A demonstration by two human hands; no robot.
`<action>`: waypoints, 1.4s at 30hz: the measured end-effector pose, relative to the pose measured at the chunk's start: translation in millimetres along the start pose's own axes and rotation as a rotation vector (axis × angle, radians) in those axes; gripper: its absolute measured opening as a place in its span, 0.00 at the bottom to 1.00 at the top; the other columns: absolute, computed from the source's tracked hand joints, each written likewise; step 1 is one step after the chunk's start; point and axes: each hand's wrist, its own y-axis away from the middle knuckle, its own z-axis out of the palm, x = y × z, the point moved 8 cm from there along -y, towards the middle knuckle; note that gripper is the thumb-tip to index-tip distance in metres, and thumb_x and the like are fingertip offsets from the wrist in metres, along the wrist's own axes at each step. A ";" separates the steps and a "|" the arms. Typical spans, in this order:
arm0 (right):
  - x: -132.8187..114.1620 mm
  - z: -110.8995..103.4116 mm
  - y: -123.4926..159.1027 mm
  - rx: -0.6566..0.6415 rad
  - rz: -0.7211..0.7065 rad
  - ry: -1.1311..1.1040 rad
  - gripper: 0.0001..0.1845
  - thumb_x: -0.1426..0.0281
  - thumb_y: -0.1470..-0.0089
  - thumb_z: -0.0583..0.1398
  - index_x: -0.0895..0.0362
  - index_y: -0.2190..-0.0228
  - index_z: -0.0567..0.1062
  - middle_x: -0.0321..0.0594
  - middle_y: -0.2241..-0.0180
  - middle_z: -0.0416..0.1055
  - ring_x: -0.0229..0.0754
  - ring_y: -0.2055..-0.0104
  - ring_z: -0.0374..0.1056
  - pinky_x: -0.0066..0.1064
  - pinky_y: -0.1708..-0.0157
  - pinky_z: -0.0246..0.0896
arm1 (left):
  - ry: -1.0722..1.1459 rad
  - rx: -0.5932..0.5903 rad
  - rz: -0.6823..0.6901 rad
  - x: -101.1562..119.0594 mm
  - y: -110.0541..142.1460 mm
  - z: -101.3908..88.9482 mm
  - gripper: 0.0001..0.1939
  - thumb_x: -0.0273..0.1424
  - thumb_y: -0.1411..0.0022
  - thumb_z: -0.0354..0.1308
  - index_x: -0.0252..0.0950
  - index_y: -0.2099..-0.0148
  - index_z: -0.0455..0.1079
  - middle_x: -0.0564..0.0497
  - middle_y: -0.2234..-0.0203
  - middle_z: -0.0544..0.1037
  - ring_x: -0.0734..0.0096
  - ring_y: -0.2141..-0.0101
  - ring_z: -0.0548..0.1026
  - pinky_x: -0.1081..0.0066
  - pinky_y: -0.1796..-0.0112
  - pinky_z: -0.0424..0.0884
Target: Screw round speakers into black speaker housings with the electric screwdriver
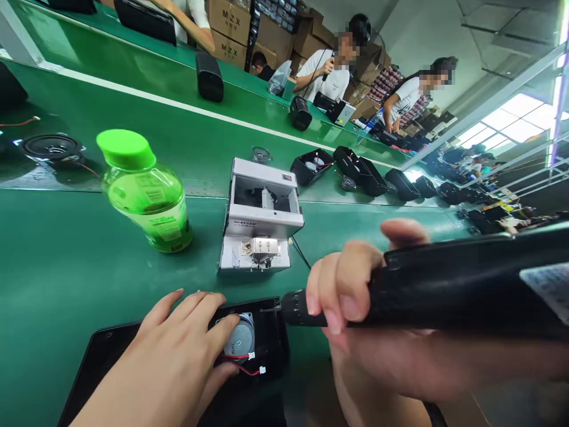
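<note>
My right hand (pixel 355 296) is wrapped round a black electric screwdriver (pixel 444 284), which lies almost level and points left. Its thin bit reaches the upper right corner of a black speaker housing (pixel 271 332) on the bench in front of me. Inside the housing sits a round silver speaker driver (pixel 240 341), with red and black wires (pixel 244 366) ending in small white plugs. My left hand (pixel 186 350) lies over the housing with its fingers apart, index finger and thumb at the driver's left edge. It hides the middle of the housing. I cannot make out a screw at the bit.
A white and grey machine (pixel 262 219) stands just beyond the housing, a cable at its right. Left of it is a green-capped bottle (pixel 146 196). A loose speaker driver (pixel 53 147) lies far left. Several black speaker housings (pixel 364 175) line the bench; people (pixel 333 77) work opposite.
</note>
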 end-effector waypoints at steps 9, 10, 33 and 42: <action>42.8 17.5 17.7 0.067 0.013 -0.149 0.49 0.20 0.20 0.43 0.42 0.41 0.83 0.28 0.74 0.73 0.42 0.81 0.68 0.36 0.78 0.72 | 0.028 -0.030 0.005 0.1 -3.7 -1.8 0.20 0.31 0.28 0.70 0.54 0.37 0.84 0.51 0.42 0.92 0.43 0.43 0.88 0.38 0.31 0.65; 43.8 17.1 16.1 0.076 0.027 -0.157 0.49 0.19 0.21 0.44 0.42 0.43 0.82 0.27 0.75 0.73 0.41 0.82 0.67 0.35 0.78 0.71 | 0.033 -0.034 0.006 0.6 -4.5 -2.2 0.20 0.31 0.28 0.70 0.54 0.37 0.84 0.52 0.42 0.92 0.43 0.43 0.88 0.38 0.32 0.65; 69.9 37.6 11.0 0.034 0.121 -0.387 0.41 0.23 0.35 0.74 0.47 0.54 0.92 0.31 0.77 0.79 0.41 0.81 0.72 0.32 0.77 0.68 | 0.091 -0.237 -0.102 -3.0 -22.1 -3.1 0.21 0.34 0.36 0.90 0.53 0.44 0.92 0.49 0.49 0.90 0.43 0.49 0.88 0.40 0.44 0.76; 82.1 39.0 11.6 0.074 0.076 -0.380 0.44 0.21 0.40 0.75 0.49 0.55 0.94 0.33 0.79 0.81 0.43 0.84 0.71 0.32 0.82 0.67 | 0.066 -0.476 -0.229 -3.9 -37.7 1.8 0.19 0.37 0.31 0.89 0.55 0.40 0.95 0.46 0.48 0.90 0.40 0.45 0.89 0.36 0.39 0.81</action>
